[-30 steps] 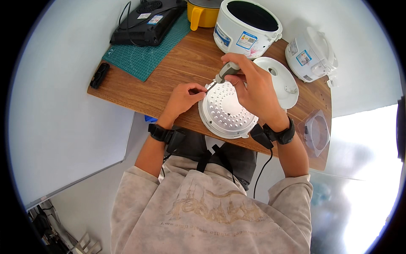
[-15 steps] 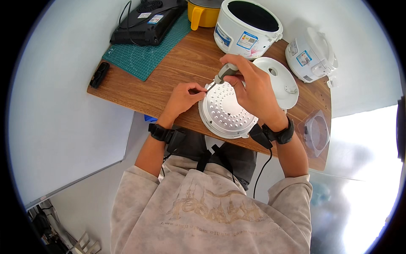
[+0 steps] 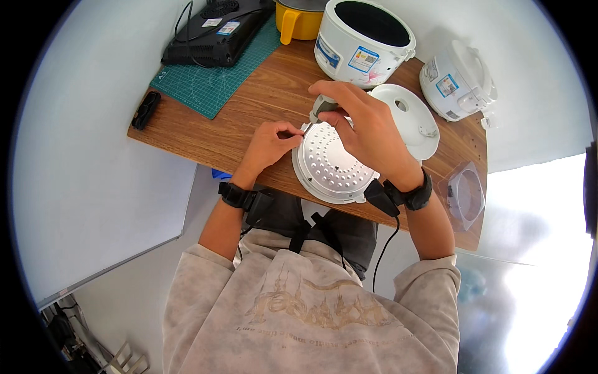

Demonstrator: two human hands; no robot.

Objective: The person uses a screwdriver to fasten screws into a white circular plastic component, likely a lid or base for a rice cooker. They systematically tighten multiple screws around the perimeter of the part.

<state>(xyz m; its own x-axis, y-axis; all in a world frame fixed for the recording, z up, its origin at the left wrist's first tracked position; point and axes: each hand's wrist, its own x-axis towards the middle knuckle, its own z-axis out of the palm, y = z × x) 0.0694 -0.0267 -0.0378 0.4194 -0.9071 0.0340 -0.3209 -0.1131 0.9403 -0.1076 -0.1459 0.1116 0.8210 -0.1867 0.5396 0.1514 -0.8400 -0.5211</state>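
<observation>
My right hand [image 3: 374, 128] grips a grey-handled screwdriver [image 3: 322, 109], its shaft slanting down toward the left edge of a round lid. This rice cooker lid [image 3: 339, 181] lies near the table's front edge, its silvery dimpled metal face up. At the lid's upper left rim, beside the screwdriver's tip, my left hand [image 3: 272, 145] has thumb and forefinger pinched together. Whatever sits between those fingertips is too small to make out. Behind my right hand rests a white round cover [image 3: 423, 128] with a hole in it, partly hidden by the hand.
A white rice cooker body [image 3: 349, 53] stands open at the back, a smaller white cooker [image 3: 451, 84] to its right. Further left are a yellow pot [image 3: 302, 22], a black appliance [image 3: 208, 43] and a green cutting mat [image 3: 205, 93]. A clear plastic container [image 3: 466, 194] sits at right.
My right hand and the screwdriver's handle have shifted slightly left, and the handle stands more upright. My left hand stays at the lid's rim.
</observation>
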